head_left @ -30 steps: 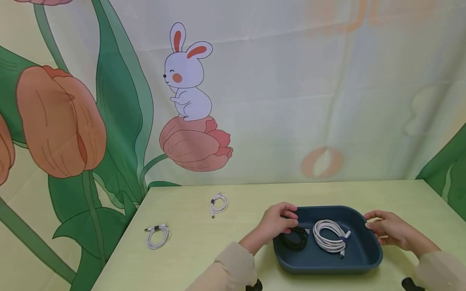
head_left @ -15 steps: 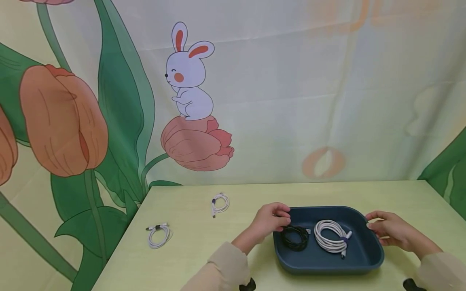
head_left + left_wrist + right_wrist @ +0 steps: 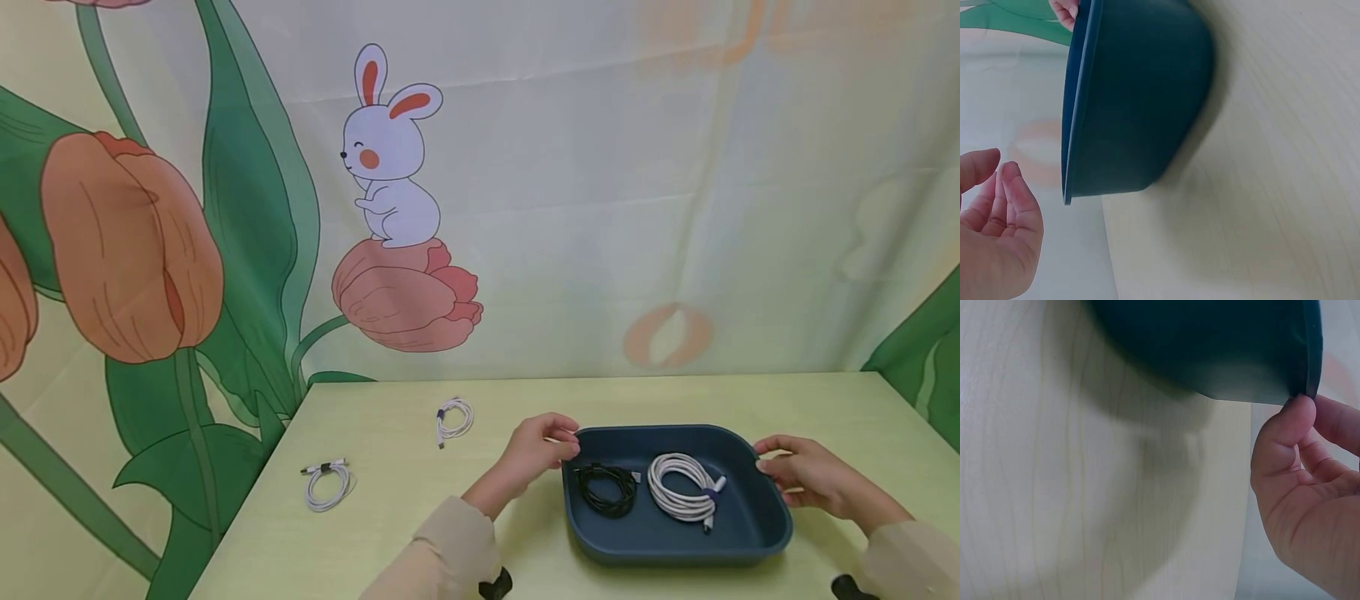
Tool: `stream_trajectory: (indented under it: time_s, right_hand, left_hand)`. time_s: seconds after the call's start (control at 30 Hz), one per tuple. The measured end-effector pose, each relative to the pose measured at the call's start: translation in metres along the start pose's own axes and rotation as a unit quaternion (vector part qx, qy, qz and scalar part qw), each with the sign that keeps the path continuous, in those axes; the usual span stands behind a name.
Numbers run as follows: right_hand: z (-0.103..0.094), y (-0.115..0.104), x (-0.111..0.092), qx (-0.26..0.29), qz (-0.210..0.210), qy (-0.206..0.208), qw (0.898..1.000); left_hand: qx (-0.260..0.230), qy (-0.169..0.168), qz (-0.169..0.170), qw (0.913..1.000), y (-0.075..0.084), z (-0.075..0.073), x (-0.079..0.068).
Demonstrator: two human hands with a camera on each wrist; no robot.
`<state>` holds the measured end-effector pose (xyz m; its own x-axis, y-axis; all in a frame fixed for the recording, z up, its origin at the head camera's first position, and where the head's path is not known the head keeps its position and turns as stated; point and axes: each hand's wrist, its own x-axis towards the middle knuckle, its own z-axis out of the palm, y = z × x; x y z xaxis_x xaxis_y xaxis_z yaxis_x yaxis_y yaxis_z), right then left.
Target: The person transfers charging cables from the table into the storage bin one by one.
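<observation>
A dark blue tray (image 3: 675, 556) stands on the table, with a coiled black cable (image 3: 606, 490) and a larger coiled white cable (image 3: 678, 487) inside it. My right hand (image 3: 813, 475) pinches the tray's right rim between thumb and fingers, as the right wrist view shows closely. Just off the far left corner of the tray is my left hand (image 3: 534, 450). In the left wrist view, a gap separates the left fingers (image 3: 1019, 187) from the rim; they are loosely bent and hold nothing.
Two small coiled white cables lie on the left of the table: one cable (image 3: 453, 421) near the back edge, the other cable (image 3: 327, 486) nearer the left edge. A printed cloth (image 3: 555, 208) with a rabbit and tulips hangs behind the table.
My left hand has moved left, from over the black cable at the tray's left side to outside the rim. The black cable is now fully uncovered. The right hand stays on the rim.
</observation>
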<state>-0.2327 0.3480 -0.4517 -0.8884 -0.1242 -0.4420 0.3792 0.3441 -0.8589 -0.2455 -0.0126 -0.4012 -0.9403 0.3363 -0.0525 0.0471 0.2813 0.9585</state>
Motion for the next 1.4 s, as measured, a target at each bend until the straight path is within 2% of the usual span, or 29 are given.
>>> stream_trajectory:
  time_s: [0.1,0.33,0.43,0.93,1.4]
  right_hand:
    - [0.000,0.000,0.000,0.002,-0.003,-0.003,1.000]
    - [0.000,0.000,0.000,0.005,-0.004,-0.006,1.000]
    - [0.000,0.000,0.000,0.003,-0.002,-0.005,1.000]
    - [0.000,-0.001,0.000,0.000,0.007,0.002,1.000]
    - [0.000,-0.001,0.001,-0.003,0.014,0.008,1.000]
  left_hand:
    - [0.001,0.003,-0.002,1.0000,0.001,-0.003,-0.002]
    - [0.003,0.017,-0.015,0.9997,-0.026,-0.006,0.016]
    - [0.006,0.022,-0.021,0.9995,-0.032,-0.009,0.018]
    - [0.009,0.031,-0.024,0.9992,-0.044,-0.025,0.019]
    - [0.008,0.057,-0.037,0.9977,-0.055,-0.034,0.019]
